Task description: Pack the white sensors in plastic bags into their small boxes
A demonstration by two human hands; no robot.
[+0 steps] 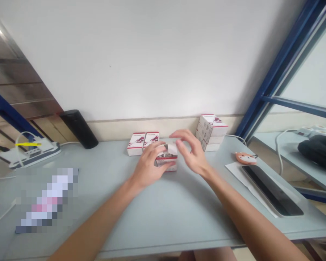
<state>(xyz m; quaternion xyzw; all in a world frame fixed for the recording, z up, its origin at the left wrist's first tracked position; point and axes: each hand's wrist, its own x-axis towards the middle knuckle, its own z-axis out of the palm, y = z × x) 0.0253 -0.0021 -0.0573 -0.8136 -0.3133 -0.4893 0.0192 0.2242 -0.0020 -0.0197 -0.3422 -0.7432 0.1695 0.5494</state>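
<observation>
My left hand (146, 165) is closed around a small white and red cardboard box (173, 158) near the middle of the desk. Its thumb presses on the front, and the fingers reach over the top and cover the left part. Just right of the box, my right hand (191, 152) is open with the fingers curved and apart. Its thumb tip is close to the box's upper right corner; whether it touches, I cannot tell. Behind my left hand two similar boxes, a left one (136, 142) and a right one (151, 137), lie side by side.
A stack of similar boxes (210, 134) stands by the wall at right. Nearer are a phone (271, 190) on white paper (240, 177) and an orange-and-white animal-shaped item (245, 158). At left are a black cylinder (80, 128), a power strip (36, 154) and a blurred-out item (49, 201).
</observation>
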